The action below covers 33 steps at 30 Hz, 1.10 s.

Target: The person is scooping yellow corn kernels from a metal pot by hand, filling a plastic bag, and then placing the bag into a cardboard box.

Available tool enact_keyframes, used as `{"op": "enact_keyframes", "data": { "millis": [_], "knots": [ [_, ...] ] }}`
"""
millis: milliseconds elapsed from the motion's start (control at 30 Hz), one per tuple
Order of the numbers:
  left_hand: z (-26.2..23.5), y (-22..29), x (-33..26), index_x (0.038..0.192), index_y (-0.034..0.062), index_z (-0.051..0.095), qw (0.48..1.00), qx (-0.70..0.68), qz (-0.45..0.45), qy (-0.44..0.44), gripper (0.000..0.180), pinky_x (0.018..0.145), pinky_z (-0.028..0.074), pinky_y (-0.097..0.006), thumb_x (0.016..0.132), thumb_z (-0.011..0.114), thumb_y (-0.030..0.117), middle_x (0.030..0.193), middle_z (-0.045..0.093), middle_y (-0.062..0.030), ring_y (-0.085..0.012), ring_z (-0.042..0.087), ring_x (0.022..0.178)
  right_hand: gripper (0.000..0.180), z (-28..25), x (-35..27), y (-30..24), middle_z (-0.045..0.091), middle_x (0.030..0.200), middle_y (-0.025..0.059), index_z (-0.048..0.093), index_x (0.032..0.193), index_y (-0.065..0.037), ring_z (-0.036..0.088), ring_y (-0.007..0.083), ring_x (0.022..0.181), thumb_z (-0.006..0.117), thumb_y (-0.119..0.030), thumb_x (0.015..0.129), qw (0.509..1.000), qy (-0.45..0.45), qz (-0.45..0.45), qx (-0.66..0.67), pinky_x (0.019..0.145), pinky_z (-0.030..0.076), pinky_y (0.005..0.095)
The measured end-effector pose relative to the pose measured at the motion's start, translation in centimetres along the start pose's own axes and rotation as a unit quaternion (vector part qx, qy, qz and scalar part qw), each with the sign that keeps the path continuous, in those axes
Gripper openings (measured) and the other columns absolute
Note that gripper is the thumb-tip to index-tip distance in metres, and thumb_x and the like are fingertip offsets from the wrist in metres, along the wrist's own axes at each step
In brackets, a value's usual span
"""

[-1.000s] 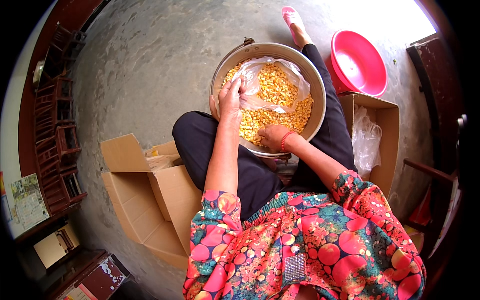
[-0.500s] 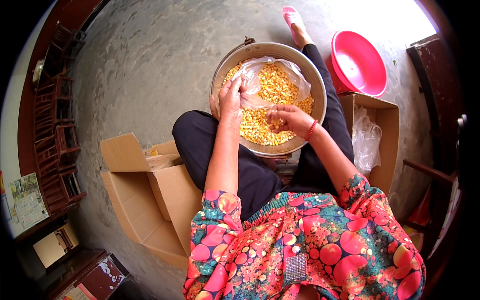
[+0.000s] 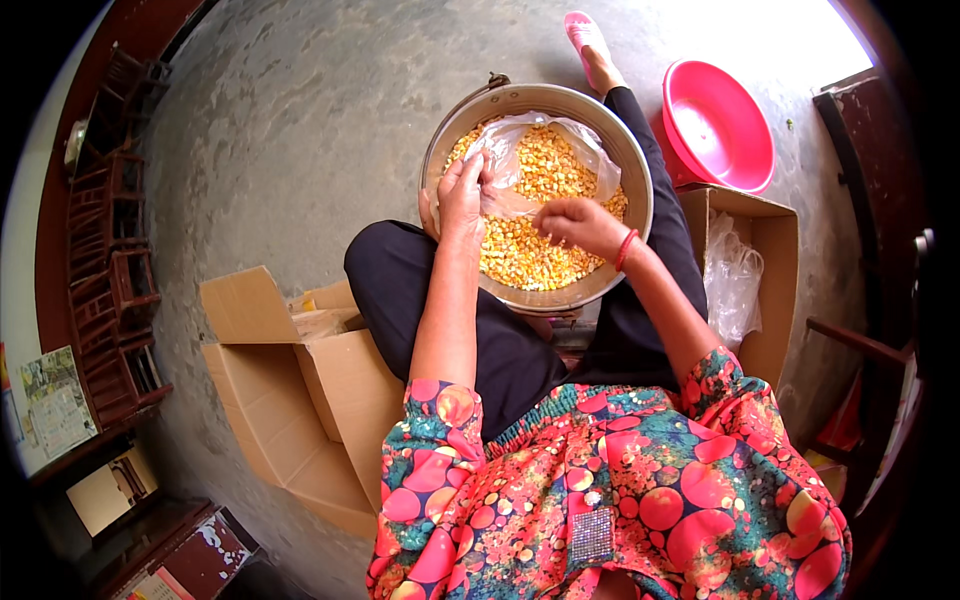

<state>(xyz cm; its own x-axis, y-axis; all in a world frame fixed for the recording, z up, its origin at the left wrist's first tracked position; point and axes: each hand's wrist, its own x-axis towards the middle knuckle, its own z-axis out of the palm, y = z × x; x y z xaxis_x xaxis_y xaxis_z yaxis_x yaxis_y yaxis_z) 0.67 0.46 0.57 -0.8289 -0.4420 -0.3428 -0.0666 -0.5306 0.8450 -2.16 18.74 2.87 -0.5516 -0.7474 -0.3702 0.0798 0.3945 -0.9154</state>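
Corn kernels point(image 3: 530, 262) lie beneath the right hand point(image 3: 582, 226).

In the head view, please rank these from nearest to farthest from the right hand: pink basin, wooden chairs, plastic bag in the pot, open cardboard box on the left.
1. Plastic bag: in the pot, right by the right hand.
2. Pink basin: upper right.
3. Cardboard box: lower left, beside the knee.
4. Wooden chairs: far left.
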Motion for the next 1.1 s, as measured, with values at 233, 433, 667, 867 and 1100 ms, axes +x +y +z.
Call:
{"op": "enact_keyframes", "data": {
  "millis": [233,433,667,867,1100],
  "knots": [
    [0.0,-0.3,0.3,0.083,0.0030,0.057,1.000,-0.004,-0.006,0.000,0.015,0.051,0.032,-0.016,0.078,0.056,0.018,0.061,0.048,0.0027,-0.0042,0.042,0.056,0.025,5.4,-0.1,6.1,0.057,0.081,0.0198,0.055,0.093,-0.008,0.054,0.0335,0.080,0.046,-0.023,0.074,0.926,0.003,0.022,-0.378,0.071,0.042,0.0408],
    [-0.1,-0.2,0.2,0.082,0.0032,0.057,1.000,0.003,-0.007,0.001,0.015,0.051,0.033,-0.016,0.078,0.056,0.018,0.061,0.048,0.0026,-0.0044,0.043,0.056,0.025,6.7,0.8,3.7,0.057,0.077,0.0202,0.057,0.084,-0.005,0.054,0.0352,0.077,0.046,-0.025,0.074,0.929,-0.126,0.011,-0.348,0.069,0.042,0.0423],
    [0.2,0.2,-0.1,0.082,0.0031,0.057,1.000,-0.002,-0.014,-0.003,0.014,0.050,0.033,-0.016,0.078,0.056,0.017,0.061,0.049,0.0024,-0.0043,0.043,0.055,0.022,5.0,1.0,5.7,0.059,0.078,0.0075,0.058,0.086,-0.005,0.058,0.0169,0.068,0.055,-0.023,0.075,0.979,-0.142,0.124,0.083,0.059,0.049,0.0289],
    [0.0,-0.2,0.0,0.082,0.0029,0.057,1.000,-0.007,-0.009,-0.006,0.015,0.051,0.032,-0.016,0.078,0.056,0.017,0.062,0.049,0.0023,-0.0042,0.043,0.056,0.015,3.2,-0.3,2.6,0.055,0.082,0.0034,0.053,0.090,-0.004,0.057,0.0138,0.065,0.049,-0.015,0.082,0.923,-0.069,0.158,0.344,0.059,0.051,0.0249],
    [0.1,-0.2,0.1,0.082,0.0036,0.057,1.000,0.001,-0.015,-0.001,0.015,0.050,0.032,-0.016,0.078,0.056,0.018,0.061,0.048,0.0029,-0.0038,0.042,0.055,0.017,0.2,0.1,-2.4,0.054,0.093,0.0040,0.053,0.095,-0.002,0.053,0.0124,0.088,0.046,-0.013,0.083,0.939,0.058,0.006,0.338,0.074,0.047,0.0281]
  ]
}}
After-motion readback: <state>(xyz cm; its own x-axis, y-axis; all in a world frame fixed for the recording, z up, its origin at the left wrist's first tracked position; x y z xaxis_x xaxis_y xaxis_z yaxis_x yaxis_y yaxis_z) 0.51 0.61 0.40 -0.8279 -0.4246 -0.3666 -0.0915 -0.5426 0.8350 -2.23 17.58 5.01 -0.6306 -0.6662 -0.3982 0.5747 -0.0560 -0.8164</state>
